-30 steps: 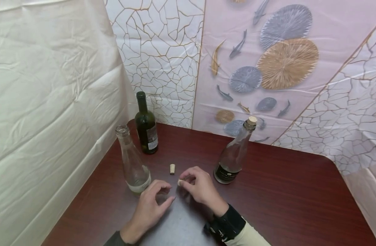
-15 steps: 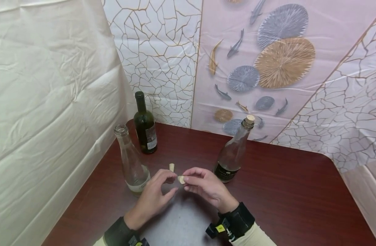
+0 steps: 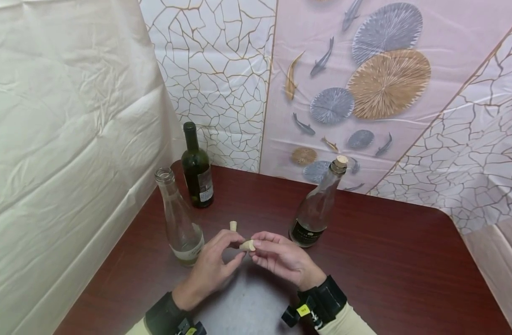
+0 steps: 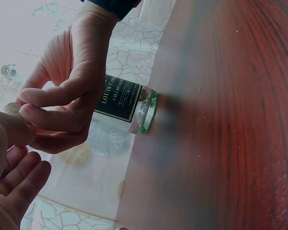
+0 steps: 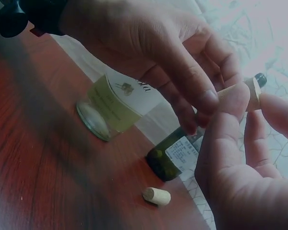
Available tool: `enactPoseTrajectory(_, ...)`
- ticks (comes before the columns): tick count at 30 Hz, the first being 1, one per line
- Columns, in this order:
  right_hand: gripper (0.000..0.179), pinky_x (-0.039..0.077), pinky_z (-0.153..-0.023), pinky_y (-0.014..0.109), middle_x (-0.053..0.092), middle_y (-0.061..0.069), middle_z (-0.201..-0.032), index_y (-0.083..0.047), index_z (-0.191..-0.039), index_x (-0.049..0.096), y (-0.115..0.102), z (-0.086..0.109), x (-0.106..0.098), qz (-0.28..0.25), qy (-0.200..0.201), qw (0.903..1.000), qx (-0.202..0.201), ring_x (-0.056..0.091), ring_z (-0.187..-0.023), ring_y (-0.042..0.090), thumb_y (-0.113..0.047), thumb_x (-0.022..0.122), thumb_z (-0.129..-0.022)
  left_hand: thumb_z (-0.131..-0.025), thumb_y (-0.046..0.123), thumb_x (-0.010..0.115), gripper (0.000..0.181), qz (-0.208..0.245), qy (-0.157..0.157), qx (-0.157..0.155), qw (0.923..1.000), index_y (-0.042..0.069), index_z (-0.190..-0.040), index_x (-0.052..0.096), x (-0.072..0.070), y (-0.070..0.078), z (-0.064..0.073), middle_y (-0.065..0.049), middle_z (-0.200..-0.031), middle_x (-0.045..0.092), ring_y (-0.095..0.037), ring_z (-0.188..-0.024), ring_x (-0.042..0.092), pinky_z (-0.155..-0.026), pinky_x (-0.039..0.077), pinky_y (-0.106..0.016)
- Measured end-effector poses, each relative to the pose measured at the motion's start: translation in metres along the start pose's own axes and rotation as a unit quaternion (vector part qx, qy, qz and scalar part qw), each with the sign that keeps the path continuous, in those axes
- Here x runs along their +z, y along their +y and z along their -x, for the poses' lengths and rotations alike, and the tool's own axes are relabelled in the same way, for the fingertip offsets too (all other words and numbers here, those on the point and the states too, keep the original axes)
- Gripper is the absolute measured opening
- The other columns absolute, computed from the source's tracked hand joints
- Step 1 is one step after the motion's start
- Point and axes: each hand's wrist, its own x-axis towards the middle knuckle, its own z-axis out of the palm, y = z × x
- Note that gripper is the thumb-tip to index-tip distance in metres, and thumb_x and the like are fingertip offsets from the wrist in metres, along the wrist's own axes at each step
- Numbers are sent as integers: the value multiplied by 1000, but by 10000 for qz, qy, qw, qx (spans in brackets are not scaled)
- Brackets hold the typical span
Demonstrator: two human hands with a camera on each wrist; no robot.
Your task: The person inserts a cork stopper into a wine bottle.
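Note:
A tapered cork (image 3: 248, 245) is held sideways between my two hands over the table. My right hand (image 3: 287, 260) pinches its wider end with thumb and fingers. At the narrow end are the thumb and index finger of my left hand (image 3: 214, 258), closed in on it. In the right wrist view the right thumb covers part of the cork (image 5: 254, 93); in the left wrist view only a bit of it shows. A second cork (image 3: 233, 226) is just behind the hands, and the right wrist view shows that cork (image 5: 157, 196) lying on the tabletop.
Left of the hands stands an uncorked clear bottle (image 3: 178, 223), with a dark green bottle (image 3: 197, 174) behind it. To the right is a clear bottle (image 3: 316, 214) with a black label and a cork (image 3: 341, 160) in its mouth. Patterned cloth (image 3: 222, 83) hangs behind the table.
My right hand has lifted the cork off the tabletop area and turned it sideways. My left hand has moved in until its fingertips meet the cork's narrow end. The bottles have stayed put.

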Motion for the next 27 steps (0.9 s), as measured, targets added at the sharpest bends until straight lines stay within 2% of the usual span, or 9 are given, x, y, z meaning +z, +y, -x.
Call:
enactPoseTrajectory(4, 16, 60, -87, 22, 73, 1, -108, -14, -106, 70, 1, 1, 0, 190, -1, 9998, -71, 71, -95, 10, -5, 57, -105, -82, 0, 84, 36, 47, 27, 20, 10000, 12, -111, 66, 1, 1, 1, 3, -109, 67, -10, -100, 68, -88, 58, -21)
enactPoseTrajectory(8, 13, 61, -85, 24, 75, 0, -108, -14, -106, 70, 0, 3, 2, 681, 218, 9971, -258, 73, -93, 10, -5, 62, -103, -83, 0, 83, 35, 64, 2, -60, 10000, 12, -111, 66, 1, 1, 1, 3, -109, 66, -8, -101, 68, -88, 58, -21)
enactPoseTrajectory(11, 12, 62, -85, 26, 75, 0, -108, -11, -111, 69, -1, 4, 5, 1169, 444, 9910, -473, 74, -93, 12, -6, 66, -100, -83, 1, 84, 35, 14, 12, -125, 9999, 12, -111, 67, 1, 2, 2, 4, -108, 66, -8, -100, 68, -87, 59, -22)
enactPoseTrajectory(15, 28, 63, -85, 31, 73, 3, -111, -3, -124, 64, -2, 7, 10, 1884, 720, 9762, -792, 73, -94, 13, -8, 71, -97, -80, 1, 86, 38, -105, 57, -205, 9997, 12, -110, 66, 2, 1, 4, 3, -106, 66, -8, -97, 68, -84, 60, -24)
enactPoseTrajectory(17, 35, 62, -84, 30, 72, 5, -114, -1, -128, 62, -2, 8, 12, 2466, 886, 9593, -1050, 73, -95, 12, -9, 74, -96, -80, 1, 87, 38, -157, 55, -254, 9995, 12, -110, 66, 2, 1, 5, 3, -106, 66, -8, -96, 68, -83, 60, -25)
enactPoseTrajectory(19, 39, 62, -86, 29, 71, 11, -117, -1, -129, 62, -1, 10, 14, 3094, 1044, 9349, -1389, 73, -97, 12, -9, 76, -94, -80, 2, 87, 38, -207, 29, -319, 9993, 13, -110, 66, 2, 1, 5, 3, -105, 66, -8, -96, 67, -82, 60, -24)
enactPoseTrajectory(23, 39, 62, -87, 27, 65, 15, -120, -6, -126, 66, 5, 10, 18, 4339, 1307, 8636, -2208, 72, -100, 13, -12, 82, -90, -80, 3, 87, 38, -328, 5, -347, 9989, 14, -110, 66, 2, 1, 5, 3, -105, 66, -7, -95, 67, -81, 60, -25)
enactPoseTrajectory(25, 38, 63, -86, 28, 63, 13, -120, -11, -124, 68, 8, 10, 20, 4714, 1330, 8337, -2551, 71, -100, 15, -11, 84, -89, -80, 3, 87, 38, -398, 10, -311, 9987, 14, -109, 67, 2, 1, 5, 3, -105, 66, -7, -95, 68, -81, 60, -25)
enactPoseTrajectory(27, 38, 64, -84, 31, 62, 11, -119, -16, -122, 68, 11, 8, 20, 4937, 1300, 8124, -2817, 72, -98, 17, -10, 84, -88, -79, 4, 88, 38, -470, 25, -243, 9986, 14, -109, 67, 2, 1, 5, 3, -105, 66, -7, -95, 68, -80, 60, -26)
